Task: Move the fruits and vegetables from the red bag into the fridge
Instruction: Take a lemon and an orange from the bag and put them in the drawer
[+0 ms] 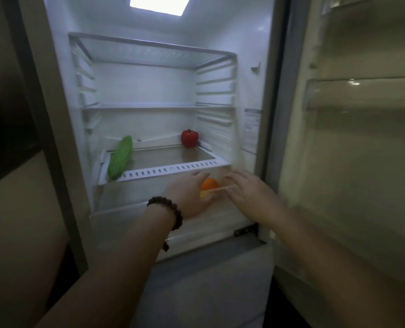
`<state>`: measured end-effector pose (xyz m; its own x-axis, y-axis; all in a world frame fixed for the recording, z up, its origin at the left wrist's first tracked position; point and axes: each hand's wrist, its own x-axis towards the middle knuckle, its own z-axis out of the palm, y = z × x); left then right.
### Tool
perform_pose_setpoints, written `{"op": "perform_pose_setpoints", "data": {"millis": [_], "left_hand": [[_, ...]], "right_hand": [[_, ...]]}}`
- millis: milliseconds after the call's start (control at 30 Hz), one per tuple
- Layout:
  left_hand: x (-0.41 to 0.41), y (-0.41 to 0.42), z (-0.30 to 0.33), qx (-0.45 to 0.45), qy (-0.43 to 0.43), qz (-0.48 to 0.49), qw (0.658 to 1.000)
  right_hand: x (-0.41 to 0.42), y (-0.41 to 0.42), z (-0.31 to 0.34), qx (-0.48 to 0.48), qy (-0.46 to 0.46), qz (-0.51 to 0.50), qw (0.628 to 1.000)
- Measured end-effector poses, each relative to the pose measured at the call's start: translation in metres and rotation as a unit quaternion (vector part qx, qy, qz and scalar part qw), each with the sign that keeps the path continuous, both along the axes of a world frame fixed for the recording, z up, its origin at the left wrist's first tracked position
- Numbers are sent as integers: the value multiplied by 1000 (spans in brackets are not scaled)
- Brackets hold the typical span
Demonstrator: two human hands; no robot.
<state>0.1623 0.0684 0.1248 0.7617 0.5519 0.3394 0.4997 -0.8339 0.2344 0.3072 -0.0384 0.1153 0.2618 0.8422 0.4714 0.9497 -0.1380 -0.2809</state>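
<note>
We stand at the open fridge (62, 95) with both arms reaching into its lowest compartment. Our left hand (192, 195), wrist ringed by a bead bracelet (167, 209), lies with fingers stretched forward beside an orange fruit (209, 184); a yellowish patch sits just under the fruit at its 7 o'clock, too blurred to name. The thumb seems to run beneath it, but we cannot tell whether the hand cradles the fruit or has let it go. Our right hand (249, 190), at the fruit's 3 o'clock, is slack and spread, holding nothing; we judge it is there to steady the thin clear front edge of the drawer (135, 204) or to guard the fruit from rolling.

On the shelf (173, 170) above, a green vegetable (121, 157) lies lengthwise at 9 o'clock along the left wall, and a red pepper (189, 138) stands upright at 1 o'clock in the back corner, both pushed aside, likely so the middle stays free. The door (353, 129) swings wide at 3 o'clock. The red bag is out of sight, so we cannot say what remains in it.
</note>
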Motion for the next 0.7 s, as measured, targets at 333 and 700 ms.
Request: {"op": "perform_pose_setpoints", "data": {"millis": [333,700], "left_hand": [[48,-119,-34,22,-29,-111,993],[77,-314,-81,-34,-34,-218,975]], "right_hand": [[20,-142,-37,-23,-26,-144,989],[8,-370,-68,-42,-15,-284,958]]}}
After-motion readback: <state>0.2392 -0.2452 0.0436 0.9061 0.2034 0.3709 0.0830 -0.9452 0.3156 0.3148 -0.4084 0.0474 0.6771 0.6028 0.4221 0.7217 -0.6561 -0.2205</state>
